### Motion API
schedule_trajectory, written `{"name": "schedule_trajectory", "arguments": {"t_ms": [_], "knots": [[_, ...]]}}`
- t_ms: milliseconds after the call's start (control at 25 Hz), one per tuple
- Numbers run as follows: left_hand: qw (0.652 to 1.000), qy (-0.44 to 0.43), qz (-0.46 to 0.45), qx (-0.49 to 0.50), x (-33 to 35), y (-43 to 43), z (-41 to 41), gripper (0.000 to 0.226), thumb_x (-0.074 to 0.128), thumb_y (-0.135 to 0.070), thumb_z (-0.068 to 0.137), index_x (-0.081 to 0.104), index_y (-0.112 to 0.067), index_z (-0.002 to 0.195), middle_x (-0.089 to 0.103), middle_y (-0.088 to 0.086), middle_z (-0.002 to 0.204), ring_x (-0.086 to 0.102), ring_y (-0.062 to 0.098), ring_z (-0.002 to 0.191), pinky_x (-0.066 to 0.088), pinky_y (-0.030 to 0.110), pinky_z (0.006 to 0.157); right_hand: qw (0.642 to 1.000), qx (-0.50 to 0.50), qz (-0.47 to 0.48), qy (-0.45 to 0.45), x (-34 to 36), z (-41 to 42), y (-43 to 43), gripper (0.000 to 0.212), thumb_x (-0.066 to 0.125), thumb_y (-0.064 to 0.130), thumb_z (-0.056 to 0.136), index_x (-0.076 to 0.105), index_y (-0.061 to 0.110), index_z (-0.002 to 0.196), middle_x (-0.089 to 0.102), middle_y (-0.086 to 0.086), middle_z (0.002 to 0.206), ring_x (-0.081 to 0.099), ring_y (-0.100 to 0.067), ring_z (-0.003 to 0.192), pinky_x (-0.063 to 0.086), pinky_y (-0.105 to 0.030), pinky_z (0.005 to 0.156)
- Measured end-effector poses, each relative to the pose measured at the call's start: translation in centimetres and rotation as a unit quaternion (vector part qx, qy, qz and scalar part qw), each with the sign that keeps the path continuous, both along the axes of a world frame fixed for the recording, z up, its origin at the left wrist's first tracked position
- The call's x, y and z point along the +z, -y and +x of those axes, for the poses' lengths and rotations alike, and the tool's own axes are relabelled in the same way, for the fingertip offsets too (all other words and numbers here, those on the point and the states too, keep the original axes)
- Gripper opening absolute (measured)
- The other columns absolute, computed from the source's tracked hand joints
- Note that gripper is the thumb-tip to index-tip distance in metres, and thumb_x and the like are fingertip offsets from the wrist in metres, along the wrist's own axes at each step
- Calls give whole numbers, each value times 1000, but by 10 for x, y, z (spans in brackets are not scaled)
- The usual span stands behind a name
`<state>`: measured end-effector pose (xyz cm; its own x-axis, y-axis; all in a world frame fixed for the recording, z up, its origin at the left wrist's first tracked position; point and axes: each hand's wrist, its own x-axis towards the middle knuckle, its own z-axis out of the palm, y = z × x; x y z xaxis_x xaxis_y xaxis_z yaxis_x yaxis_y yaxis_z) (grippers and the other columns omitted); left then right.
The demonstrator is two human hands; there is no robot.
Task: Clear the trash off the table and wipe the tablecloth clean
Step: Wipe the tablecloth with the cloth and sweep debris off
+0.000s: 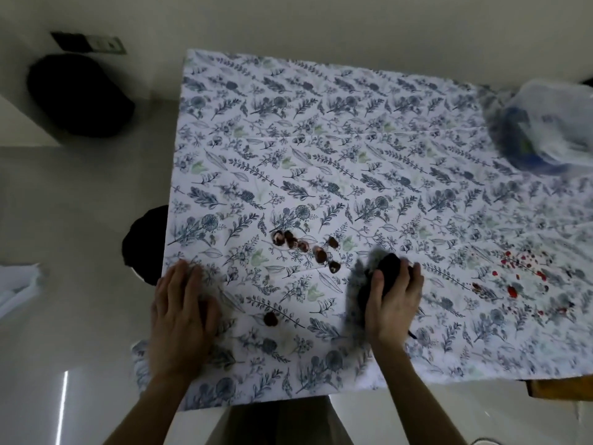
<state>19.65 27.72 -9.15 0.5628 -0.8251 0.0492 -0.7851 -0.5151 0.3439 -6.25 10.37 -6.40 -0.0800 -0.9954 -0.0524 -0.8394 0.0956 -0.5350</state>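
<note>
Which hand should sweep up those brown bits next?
Probably the right hand. It grips the dark cloth, which sits just to the right of the brown bits. The left hand lies flat on the tablecloth near its left edge, holding nothing, and seems to steady it.

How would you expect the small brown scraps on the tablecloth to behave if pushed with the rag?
The brown scraps look small and loose, so they would probably slide and scatter rather than move as one heap. Some look rounded, so they may roll. The tablecloth looks thin and may wrinkle under the rag that the right hand grips.
</note>
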Motion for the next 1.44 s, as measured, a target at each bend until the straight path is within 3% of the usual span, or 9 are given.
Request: {"name": "schedule_trajectory", "arguments": {"t_ms": [400,520,640,760,840,1000,1160,1280,1440], "knots": [[1000,-6,5,4,2,-1,2,56,42,-35,94,39,-7,142,34,15,151,25,29,144,26,47,117,987,157,-5,35,-12,160,11,54,45,38,96,40,1,136,22,-24,153,13,-44,143,30,-56,109],[1000,-3,11,4,3,-2,3,56,43,-35,94,39,-8,142,34,14,152,24,28,144,24,45,118,973,225,-15,43,-10,180,20,50,43,33,97,42,0,134,26,-23,151,21,-43,141,33,-54,109],[1000,-1,13,1,3,-2,4,56,40,-37,94,39,-8,142,35,14,152,24,27,144,23,43,118,955,297,-27,11,-5,159,40,46,36,33,99,40,6,136,27,-18,150,28,-36,140,37,-54,108],[1000,2,18,3,4,-2,3,56,39,-38,94,38,-9,142,33,13,153,22,26,144,22,42,118,945,326,-34,-11,-1,114,59,46,32,36,101,39,10,139,23,-16,153,18,-35,144,26,-56,113],[1000,-2,21,4,5,-3,3,56,38,-38,95,38,-9,143,33,13,153,22,26,145,22,42,118,943,333,-30,-5,2,80,63,50,30,41,98,40,13,138,27,-13,151,22,-32,141,28,-54,114],[1000,-12,27,4,5,-2,4,55,36,-39,96,37,-10,143,31,13,154,22,27,145,24,46,118,939,343,-15,-14,6,28,25,52,30,44,96,42,12,135,34,-9,146,34,-27,134,32,-45,112],[1000,-8,24,1,4,-3,3,56,39,-39,95,37,-9,143,32,13,153,22,27,145,21,45,120,930,363,-36,-51,7,-29,-35,49,30,41,98,48,7,130,41,-12,141,40,-29,127,28,-28,112],[1000,-11,20,6,3,-4,1,56,39,-39,95,37,-9,142,32,14,153,23,28,144,21,45,120,894,437,-77,-67,1,-62,-69,44,32,38,100,47,9,129,42,-12,139,43,-32,126,34,-36,107],[1000,-11,18,17,5,-2,-1,55,43,-36,94,37,-10,142,31,14,153,23,29,143,23,45,119,820,551,-142,-60,-9,-41,-92,36,46,31,95,49,13,127,41,-10,140,40,-31,132,39,-45,105]]}}
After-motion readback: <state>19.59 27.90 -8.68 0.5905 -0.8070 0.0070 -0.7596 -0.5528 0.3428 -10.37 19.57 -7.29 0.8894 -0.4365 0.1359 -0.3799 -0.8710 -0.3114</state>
